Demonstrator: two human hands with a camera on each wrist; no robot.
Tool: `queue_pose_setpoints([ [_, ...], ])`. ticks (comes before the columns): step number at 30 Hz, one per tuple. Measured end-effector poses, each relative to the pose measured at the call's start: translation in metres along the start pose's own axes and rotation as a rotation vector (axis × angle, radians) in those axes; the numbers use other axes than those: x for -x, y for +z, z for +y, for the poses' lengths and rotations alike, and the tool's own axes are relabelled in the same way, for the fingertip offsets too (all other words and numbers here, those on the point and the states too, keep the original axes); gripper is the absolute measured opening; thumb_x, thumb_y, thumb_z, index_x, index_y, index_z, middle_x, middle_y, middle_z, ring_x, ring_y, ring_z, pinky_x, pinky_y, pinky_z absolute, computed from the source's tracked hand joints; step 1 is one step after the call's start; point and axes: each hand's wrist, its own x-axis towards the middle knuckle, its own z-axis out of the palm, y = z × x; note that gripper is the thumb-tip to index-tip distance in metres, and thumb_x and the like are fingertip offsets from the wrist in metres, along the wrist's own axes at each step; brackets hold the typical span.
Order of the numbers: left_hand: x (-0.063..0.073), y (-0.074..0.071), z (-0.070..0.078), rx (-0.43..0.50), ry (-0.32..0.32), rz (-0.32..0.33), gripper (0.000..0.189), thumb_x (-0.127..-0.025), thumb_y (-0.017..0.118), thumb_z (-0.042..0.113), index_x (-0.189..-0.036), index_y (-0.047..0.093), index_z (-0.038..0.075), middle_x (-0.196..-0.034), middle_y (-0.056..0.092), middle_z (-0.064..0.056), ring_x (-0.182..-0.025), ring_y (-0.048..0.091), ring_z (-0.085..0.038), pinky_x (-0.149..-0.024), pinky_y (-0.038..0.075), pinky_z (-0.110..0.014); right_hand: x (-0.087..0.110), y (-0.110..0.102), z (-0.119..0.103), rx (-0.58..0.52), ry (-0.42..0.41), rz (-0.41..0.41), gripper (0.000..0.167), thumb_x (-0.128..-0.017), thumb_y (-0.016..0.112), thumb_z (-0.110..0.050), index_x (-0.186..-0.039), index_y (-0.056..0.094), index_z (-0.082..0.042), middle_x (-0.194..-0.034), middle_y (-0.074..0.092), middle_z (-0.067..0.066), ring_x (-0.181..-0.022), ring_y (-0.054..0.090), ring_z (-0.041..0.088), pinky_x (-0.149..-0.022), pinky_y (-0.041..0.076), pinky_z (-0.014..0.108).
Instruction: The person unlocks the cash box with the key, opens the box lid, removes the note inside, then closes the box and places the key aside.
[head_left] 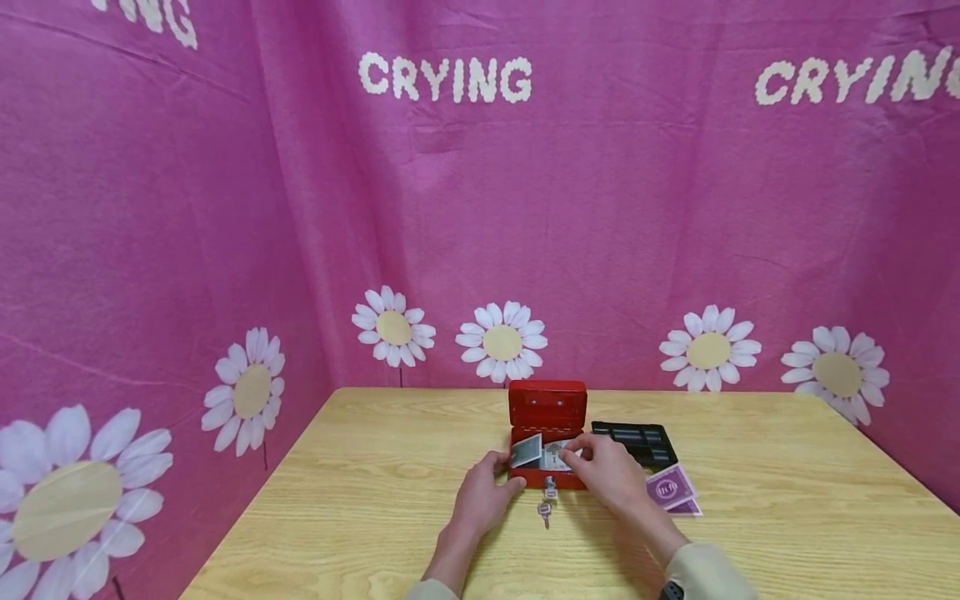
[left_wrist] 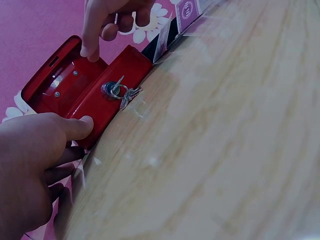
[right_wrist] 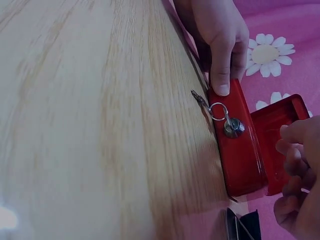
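Observation:
A red cash box (head_left: 547, 404) stands on the table with its lid raised. My left hand (head_left: 483, 500) grips its left front corner, thumb pressed on the front wall and fingers along the side. Over the box's right half is my right hand (head_left: 611, 471), fingers loosely bent and fingertips close to a pale banknote (head_left: 552, 457) inside; the wrist views show nothing between these fingertips. A grey-green banknote (head_left: 527, 451) leans at the left of the compartment. A key sits in the front lock (left_wrist: 109, 90), and a second key (head_left: 545, 510) hangs from its ring.
Right of the box lies a black compartment tray (head_left: 656, 435). Purple banknotes (head_left: 667, 486) lie at the tray's front edge, beside my right forearm. The wooden table (head_left: 337, 483) meets a pink curtain (head_left: 600, 233) with daisies behind and on the left.

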Motion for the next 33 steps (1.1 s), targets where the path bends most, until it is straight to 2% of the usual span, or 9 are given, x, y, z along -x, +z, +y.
queue_pose_setpoints([
  [10,0.000,-0.001,-0.001,0.001,-0.010,-0.004,0.045,-0.090,0.073,0.021,-0.131,0.059,0.006,-0.130,0.065,-0.012,-0.124,0.059,-0.031,-0.107,0.046,-0.052,-0.004,0.013,-0.005,-0.062,-0.054,0.016,0.016,-0.089,0.071,-0.026,-0.096,0.076,-0.013,-0.085,0.070,0.000,-0.074,0.053,0.013,-0.063,0.045,0.026],
  [16,0.002,-0.001,-0.001,0.007,0.013,-0.001,0.044,-0.090,0.073,0.020,-0.130,0.060,0.005,-0.129,0.066,-0.014,-0.124,0.059,-0.032,-0.107,0.045,-0.052,-0.005,0.019,-0.006,-0.080,-0.038,0.011,0.015,-0.090,0.071,-0.024,-0.097,0.076,-0.013,-0.087,0.070,0.000,-0.076,0.052,0.015,-0.064,0.044,0.026],
  [23,0.000,0.000,-0.002,0.013,0.011,-0.002,0.044,-0.091,0.072,0.021,-0.130,0.060,0.005,-0.130,0.065,-0.013,-0.125,0.058,-0.032,-0.108,0.045,-0.052,-0.008,0.025,-0.006,-0.084,-0.056,0.014,0.012,-0.089,0.072,-0.023,-0.093,0.077,-0.013,-0.081,0.070,-0.002,-0.073,0.052,0.013,-0.062,0.040,0.027],
  [29,0.000,-0.001,-0.004,0.005,0.066,-0.009,0.045,-0.090,0.073,0.021,-0.129,0.060,0.003,-0.128,0.066,-0.015,-0.123,0.060,-0.033,-0.106,0.046,-0.052,-0.010,0.030,-0.004,-0.042,-0.057,0.029,0.013,-0.088,0.072,-0.025,-0.092,0.078,-0.014,-0.079,0.072,-0.005,-0.071,0.053,0.011,-0.067,0.040,0.031],
  [33,0.001,-0.002,-0.005,0.007,0.088,-0.008,0.045,-0.090,0.073,0.021,-0.128,0.060,0.002,-0.127,0.067,-0.017,-0.123,0.060,-0.034,-0.106,0.045,-0.053,-0.011,0.032,-0.005,-0.021,-0.066,0.044,0.015,-0.087,0.073,-0.028,-0.093,0.079,-0.016,-0.082,0.074,-0.006,-0.075,0.058,0.011,-0.076,0.041,0.037],
])
